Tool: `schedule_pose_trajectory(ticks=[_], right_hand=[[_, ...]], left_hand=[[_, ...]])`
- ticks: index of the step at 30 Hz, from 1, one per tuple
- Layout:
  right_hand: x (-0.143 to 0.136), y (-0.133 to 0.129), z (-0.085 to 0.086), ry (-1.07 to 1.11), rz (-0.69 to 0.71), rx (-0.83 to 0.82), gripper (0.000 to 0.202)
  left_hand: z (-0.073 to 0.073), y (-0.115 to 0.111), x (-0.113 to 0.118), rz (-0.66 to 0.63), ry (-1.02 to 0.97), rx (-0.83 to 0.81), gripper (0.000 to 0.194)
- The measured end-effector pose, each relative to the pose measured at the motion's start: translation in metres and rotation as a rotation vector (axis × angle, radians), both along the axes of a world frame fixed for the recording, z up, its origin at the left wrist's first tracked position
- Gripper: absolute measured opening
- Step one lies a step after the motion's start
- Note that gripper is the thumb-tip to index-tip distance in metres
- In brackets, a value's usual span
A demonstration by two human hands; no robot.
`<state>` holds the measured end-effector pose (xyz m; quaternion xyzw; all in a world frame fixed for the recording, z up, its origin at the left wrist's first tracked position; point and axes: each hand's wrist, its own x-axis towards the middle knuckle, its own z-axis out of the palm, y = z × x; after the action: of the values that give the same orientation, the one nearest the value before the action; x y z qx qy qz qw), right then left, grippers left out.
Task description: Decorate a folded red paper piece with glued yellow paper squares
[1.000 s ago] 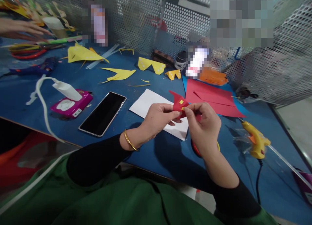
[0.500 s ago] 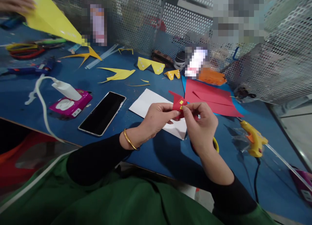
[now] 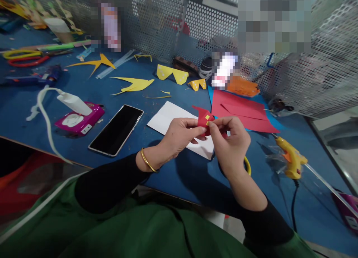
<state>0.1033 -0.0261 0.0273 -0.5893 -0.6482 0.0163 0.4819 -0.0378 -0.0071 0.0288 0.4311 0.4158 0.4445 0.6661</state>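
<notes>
Between my two hands is a small red paper piece (image 3: 203,113) bearing yellow squares. My left hand (image 3: 179,137) pinches its left side between thumb and fingers. With thumb and forefinger, my right hand (image 3: 231,144) presses at the lower yellow square, gripping the right side of the same piece. Part of the red paper is hidden behind the fingertips. Beneath it lies a folded white sheet (image 3: 165,116) on the blue table (image 3: 173,179). A yellow ring-shaped thing (image 3: 247,165) shows partly behind my right wrist.
A phone (image 3: 116,130) and a purple power socket (image 3: 79,120) lie to the left. Yellow paper mask shapes (image 3: 172,75) stand at the back. Red paper sheets (image 3: 243,114) and a yellow glue gun (image 3: 292,159) are on the right. A perforated metal screen (image 3: 159,23) bounds the rear.
The other person's hand and the large yellow sheet at the upper left have gone from view, uncovering a cup and small items. My hands keep nearly the same hold on the red paper.
</notes>
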Motion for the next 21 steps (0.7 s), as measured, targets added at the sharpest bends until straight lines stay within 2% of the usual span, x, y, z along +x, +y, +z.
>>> schedule_pose_trajectory(ticks=[5,9,14,17,21], right_hand=[[0.012,0.002,0.004,-0.023,0.0,0.083,0.007],[0.027,0.005,0.007,0.005,0.051,-0.09,0.014],[0.034,0.004,0.008,0.252,0.138,-0.323,0.02],[0.035,0.004,0.006,0.339,0.175,-0.368,0.024],[0.036,0.004,0.004,0.311,0.164,-0.333,0.024]], left_hand=[[-0.001,0.001,0.0,-0.011,-0.015,-0.01,0.008],[-0.002,0.002,-0.001,-0.018,-0.008,-0.001,0.008],[-0.003,0.003,-0.001,-0.026,0.005,-0.005,0.008],[-0.004,0.003,-0.002,-0.045,-0.013,-0.018,0.008],[-0.005,0.003,-0.001,-0.041,-0.043,-0.048,0.011]])
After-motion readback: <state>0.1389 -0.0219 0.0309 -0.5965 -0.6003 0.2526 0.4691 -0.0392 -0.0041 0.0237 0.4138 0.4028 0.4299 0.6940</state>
